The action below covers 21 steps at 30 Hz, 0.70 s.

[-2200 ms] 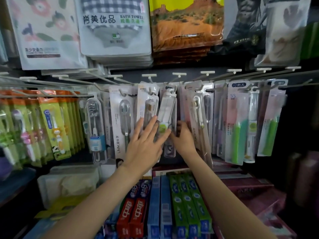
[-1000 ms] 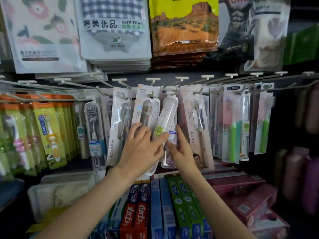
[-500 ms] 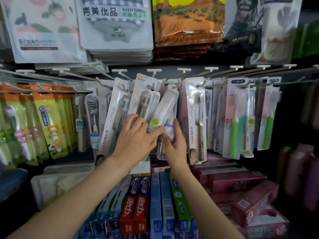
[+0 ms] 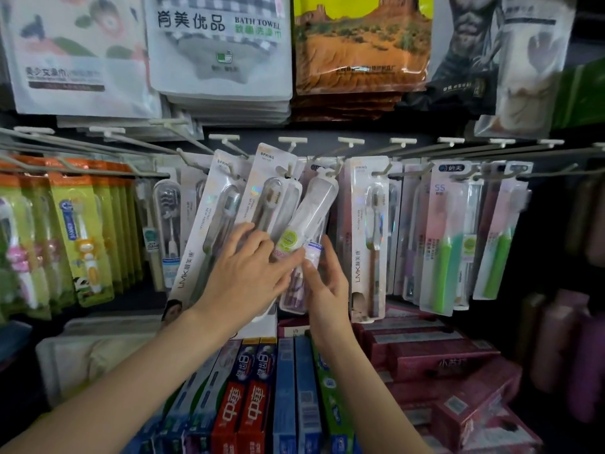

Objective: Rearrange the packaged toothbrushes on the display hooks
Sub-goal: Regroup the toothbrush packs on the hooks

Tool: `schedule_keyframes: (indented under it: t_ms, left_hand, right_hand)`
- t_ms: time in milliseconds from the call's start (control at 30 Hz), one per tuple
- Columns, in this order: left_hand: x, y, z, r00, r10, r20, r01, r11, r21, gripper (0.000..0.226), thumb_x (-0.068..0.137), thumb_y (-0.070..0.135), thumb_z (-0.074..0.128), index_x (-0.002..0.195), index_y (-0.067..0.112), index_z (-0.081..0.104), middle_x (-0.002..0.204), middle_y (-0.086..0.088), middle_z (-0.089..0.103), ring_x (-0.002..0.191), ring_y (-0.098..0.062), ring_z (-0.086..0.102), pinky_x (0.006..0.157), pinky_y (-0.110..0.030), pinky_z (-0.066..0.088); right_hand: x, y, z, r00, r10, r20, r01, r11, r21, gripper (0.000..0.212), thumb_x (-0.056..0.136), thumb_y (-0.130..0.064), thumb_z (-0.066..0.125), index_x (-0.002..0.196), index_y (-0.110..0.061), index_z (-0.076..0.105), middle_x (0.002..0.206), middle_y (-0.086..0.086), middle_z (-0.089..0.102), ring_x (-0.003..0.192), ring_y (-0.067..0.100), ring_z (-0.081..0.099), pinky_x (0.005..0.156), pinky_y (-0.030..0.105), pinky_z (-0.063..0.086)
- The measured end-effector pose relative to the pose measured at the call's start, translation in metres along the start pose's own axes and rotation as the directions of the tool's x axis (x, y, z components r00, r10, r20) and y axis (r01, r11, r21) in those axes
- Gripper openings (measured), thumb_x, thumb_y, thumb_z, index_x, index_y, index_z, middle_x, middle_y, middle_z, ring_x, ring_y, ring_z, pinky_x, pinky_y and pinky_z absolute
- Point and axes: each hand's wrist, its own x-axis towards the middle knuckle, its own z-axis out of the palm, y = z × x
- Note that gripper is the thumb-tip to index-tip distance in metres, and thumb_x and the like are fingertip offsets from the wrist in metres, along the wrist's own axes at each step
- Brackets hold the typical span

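The left hand presses straight fingers on the tilted clear toothbrush pack at centre while the right hand pinches the purple pack behind; a tug could unhook the pack from its peg.

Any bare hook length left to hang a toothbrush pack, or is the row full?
Bare rod shows on the long hooks above the orange-topped kids' packs, and on the right hooks past the green-handled packs. Crowded in the middle: tilted SPRING packs overlap under the left hand and right hand.
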Motion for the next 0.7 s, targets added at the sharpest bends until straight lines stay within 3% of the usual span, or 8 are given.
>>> schedule_keyframes:
  t_ms: [100,167,233,367,500,567,633,700]
  left_hand:
    - [0.0,-0.003,0.001,1.0,0.012,0.014,-0.012,1.0,0.019,0.031,0.089,0.025,0.039,0.113,0.024,0.059,0.074,-0.006,0.061,0.084,-0.027,0.058,0.098,-0.042,0.031]
    - [0.0,-0.005,0.002,1.0,0.013,0.007,-0.013,1.0,0.029,0.031,0.089,0.025,0.04,0.112,0.025,0.06,0.075,-0.006,0.061,0.084,-0.026,0.058,0.098,-0.042,0.03]
    - [0.0,-0.004,0.003,1.0,0.011,-0.014,-0.01,0.999,0.035,0.03,0.089,0.025,0.041,0.111,0.025,0.061,0.074,-0.005,0.061,0.084,-0.026,0.058,0.098,-0.042,0.031]
    - [-0.001,-0.002,0.006,0.999,0.005,-0.044,-0.003,0.999,0.036,0.027,0.09,0.027,0.043,0.108,0.027,0.063,0.072,-0.003,0.059,0.083,-0.024,0.059,0.099,-0.04,0.03]
    - [-0.002,-0.004,0.007,0.998,0.004,-0.061,-0.002,1.0,0.031,0.027,0.088,0.026,0.045,0.109,0.027,0.064,0.072,-0.003,0.058,0.083,-0.023,0.058,0.099,-0.041,0.031]
    - [-0.003,-0.006,0.006,0.999,0.006,-0.044,-0.005,1.0,0.029,0.029,0.087,0.026,0.046,0.111,0.026,0.063,0.073,-0.004,0.06,0.084,-0.024,0.058,0.098,-0.041,0.03]
    - [-0.002,-0.006,0.005,1.0,0.012,-0.029,-0.011,0.999,0.031,0.031,0.087,0.026,0.044,0.112,0.025,0.063,0.075,-0.005,0.061,0.085,-0.025,0.058,0.098,-0.042,0.03]
    - [-0.002,-0.006,0.006,1.0,0.015,-0.024,-0.014,0.999,0.04,0.031,0.088,0.026,0.043,0.112,0.025,0.063,0.076,-0.005,0.06,0.085,-0.025,0.057,0.098,-0.042,0.03]
  right_hand:
    - [0.004,0.004,-0.002,0.99,-0.137,-0.039,0.119,0.948,-0.294,0.056,0.093,-0.005,0.051,0.143,-0.022,0.031,0.133,-0.028,0.036,0.116,-0.024,0.035,0.1,0.009,0.033]
    - [0.008,0.006,-0.002,0.986,-0.161,-0.049,0.133,0.924,-0.36,0.057,0.093,-0.005,0.051,0.143,-0.021,0.029,0.128,-0.032,0.033,0.107,-0.034,0.031,0.094,0.0,0.03]
    - [0.007,0.006,0.0,0.988,-0.145,-0.046,0.126,0.95,-0.287,0.056,0.092,-0.003,0.051,0.14,-0.024,0.032,0.13,-0.028,0.038,0.109,-0.027,0.039,0.094,0.004,0.034]
    - [0.004,0.001,-0.001,0.998,0.051,0.04,-0.055,0.992,0.112,0.051,0.093,-0.004,0.05,0.137,-0.026,0.04,0.13,0.0,0.057,0.116,0.011,0.057,0.097,0.03,0.047]
    - [0.0,-0.008,-0.009,0.989,0.106,0.099,-0.125,0.968,0.217,0.051,0.092,-0.007,0.051,0.137,-0.026,0.04,0.129,0.003,0.059,0.115,0.016,0.058,0.091,0.03,0.051]
    - [0.0,-0.008,-0.008,0.998,0.06,0.025,-0.062,0.994,0.087,0.052,0.092,-0.006,0.052,0.138,-0.027,0.04,0.135,-0.002,0.053,0.121,0.012,0.053,0.098,0.033,0.047]
    - [-0.001,-0.009,-0.005,0.996,-0.082,-0.036,0.073,0.977,-0.202,0.054,0.092,-0.005,0.052,0.14,-0.025,0.036,0.137,-0.014,0.046,0.126,0.008,0.045,0.104,0.033,0.041]
    - [0.0,-0.008,-0.001,0.979,-0.196,-0.059,0.153,0.891,-0.427,0.056,0.092,-0.001,0.051,0.142,-0.018,0.032,0.13,-0.009,0.054,0.119,0.014,0.041,0.095,0.034,0.04]
